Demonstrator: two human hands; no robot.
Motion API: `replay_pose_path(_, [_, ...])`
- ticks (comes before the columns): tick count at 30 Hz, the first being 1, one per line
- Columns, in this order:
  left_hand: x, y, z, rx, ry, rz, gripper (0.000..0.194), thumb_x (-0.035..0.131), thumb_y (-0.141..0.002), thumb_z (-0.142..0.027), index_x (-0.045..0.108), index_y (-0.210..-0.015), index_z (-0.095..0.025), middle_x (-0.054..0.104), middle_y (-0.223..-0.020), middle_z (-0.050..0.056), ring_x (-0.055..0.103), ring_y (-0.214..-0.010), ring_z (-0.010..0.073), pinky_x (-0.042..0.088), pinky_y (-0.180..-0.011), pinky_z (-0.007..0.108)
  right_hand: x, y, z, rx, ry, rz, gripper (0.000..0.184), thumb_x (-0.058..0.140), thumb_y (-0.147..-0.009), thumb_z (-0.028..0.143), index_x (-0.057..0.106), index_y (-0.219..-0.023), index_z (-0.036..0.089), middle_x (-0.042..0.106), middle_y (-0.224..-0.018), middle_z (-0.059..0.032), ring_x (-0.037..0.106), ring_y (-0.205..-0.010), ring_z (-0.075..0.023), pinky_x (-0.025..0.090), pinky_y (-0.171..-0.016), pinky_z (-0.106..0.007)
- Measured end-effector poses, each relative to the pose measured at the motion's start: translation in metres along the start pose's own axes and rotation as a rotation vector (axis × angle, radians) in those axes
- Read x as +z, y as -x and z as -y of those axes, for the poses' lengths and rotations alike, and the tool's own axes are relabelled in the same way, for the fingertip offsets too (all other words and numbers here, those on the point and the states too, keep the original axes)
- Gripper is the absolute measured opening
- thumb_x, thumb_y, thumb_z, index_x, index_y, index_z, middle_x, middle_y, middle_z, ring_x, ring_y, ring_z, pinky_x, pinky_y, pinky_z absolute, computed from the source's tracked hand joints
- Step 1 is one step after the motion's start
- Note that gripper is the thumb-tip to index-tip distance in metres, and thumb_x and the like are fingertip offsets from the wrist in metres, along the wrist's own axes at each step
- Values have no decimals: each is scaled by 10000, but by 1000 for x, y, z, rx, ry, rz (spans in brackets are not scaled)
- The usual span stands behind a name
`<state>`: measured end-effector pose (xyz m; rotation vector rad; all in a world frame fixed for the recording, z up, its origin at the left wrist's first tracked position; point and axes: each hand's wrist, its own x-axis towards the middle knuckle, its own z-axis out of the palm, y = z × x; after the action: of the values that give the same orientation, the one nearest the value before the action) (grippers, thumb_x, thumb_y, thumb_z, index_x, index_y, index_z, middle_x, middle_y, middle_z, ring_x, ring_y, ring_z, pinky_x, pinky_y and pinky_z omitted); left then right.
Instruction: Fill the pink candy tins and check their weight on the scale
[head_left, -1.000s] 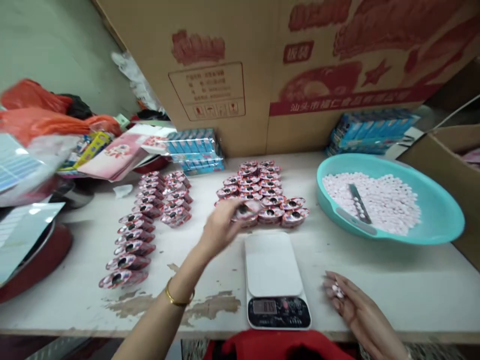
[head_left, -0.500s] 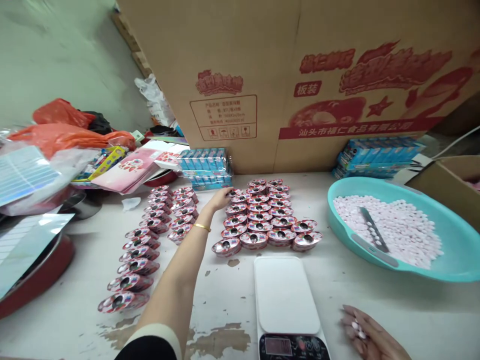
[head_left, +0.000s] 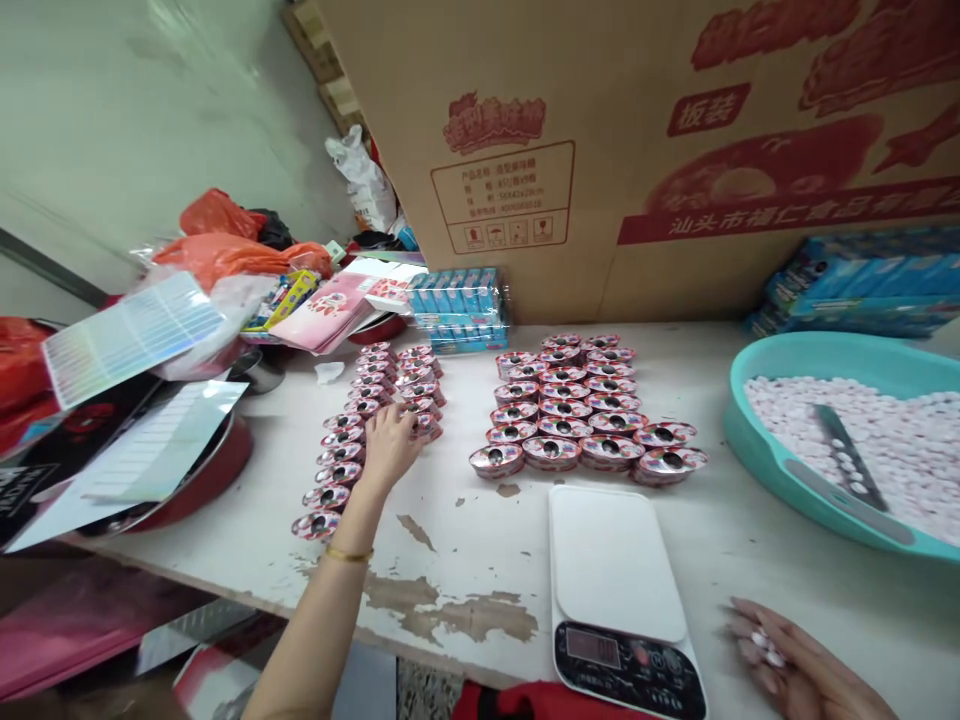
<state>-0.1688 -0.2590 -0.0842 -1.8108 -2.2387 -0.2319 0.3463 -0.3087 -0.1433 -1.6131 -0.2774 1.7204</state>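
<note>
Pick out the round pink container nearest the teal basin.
That's the right-end container of the front row in the right-hand block; it juts out furthest toward the teal basin, past every other container.

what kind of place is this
Probably a small food-packing workroom: rows of small shiny containers laid out on the table, a teal basin full of pale pink tablets, and a digital scale close by.
</note>
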Motion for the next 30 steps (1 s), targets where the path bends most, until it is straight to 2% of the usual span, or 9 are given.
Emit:
replay_pose_path(3, [0, 14, -4, -24, -22, -16, 141, 611, -851, -318, 668, -927, -213, 561, -1283, 141, 471, -1201, 332, 401, -941, 501, 16, 12, 10, -9, 26, 96, 577, 930, -412, 390, 765, -917, 165, 729, -929, -95, 679, -773, -178, 596, -650, -191])
replay_pose_path(7, [-32, 20, -34, 68, 204, -138, 146, 564, -895, -326, 631, -870, -198, 604, -1120, 106, 555, -1066, 250, 452, -900, 410, 34, 28, 21, -62, 75, 233, 493, 924, -512, 357, 747, -922, 148, 718, -871, -76, 659, -778, -145, 557, -642, -176])
replay_pose_path(9, [-53, 25, -64, 168, 393, -171, 148, 590, -883, -343, 587, -867, -196, 601, -1020, 72, 579, -972, 201, 473, -838, 345, 39, 31, 24, -84, 90, 280, 432, 908, -563, 340, 740, -911, 146, 715, -864, -70, 649, -779, -133, 539, -658, -180])
replay_pose_path(12, [-69, 40, -124, 297, 617, -67, 188, 627, -856, -313, 542, -980, -200, 609, -968, 42, 586, -857, 161, 481, -747, 299, 43, 33, 27, -125, 105, 339, 385, 894, -590, 334, 735, -881, 138, 703, -837, -58, 616, -715, -103, 501, -633, -185])
replay_pose_path(16, [-56, 59, -205, 495, 693, 93, 283, 611, -849, -260, 513, -1106, -195, 642, -998, 57, 600, -871, 187, 484, -757, 330, 44, 37, 33, -160, 136, 385, 386, 879, -606, 351, 726, -883, 130, 705, -841, -62, 600, -685, -95, 460, -623, -204])
replay_pose_path(19, [-41, 64, -237, 582, 659, 144, 289, 603, -868, -299, 516, -1119, -183, 653, -988, 69, 608, -883, 213, 482, -765, 355, 43, 42, 37, -171, 167, 390, 403, 872, -610, 362, 717, -898, 127, 711, -806, -67, 608, -693, -107, 452, -644, -221])
replay_pose_path(22, [-36, 64, -240, 629, 641, 163, 415, 612, -877, -368, 492, -1222, -172, 651, -1085, 99, 612, -980, 236, 484, -835, 378, 40, 46, 41, -181, 234, 371, 418, 869, -604, 374, 711, -904, 130, 714, -752, -62, 594, -655, -103, 453, -653, -234])
replay_pose_path(25, [-36, 67, -223, 607, 681, 126, 543, 642, -854, -434, 461, -1304, -192, 608, -1243, 116, 572, -1135, 251, 458, -949, 396, 39, 50, 47, -207, 311, 363, 399, 852, -622, 397, 709, -888, 136, 707, -718, -51, 567, -600, -93, 452, -626, -243])
replay_pose_path(30, [-21, 97, -173, 273, 754, 27, 337, 575, -899, -394, 556, -1172, -198, 655, -1098, 82, 613, -1038, 208, 483, -909, 361, 40, 57, 61, -272, 379, 414, 373, 827, -656, 397, 711, -903, 144, 689, -716, -34, 588, -638, -104, 474, -648, -255])
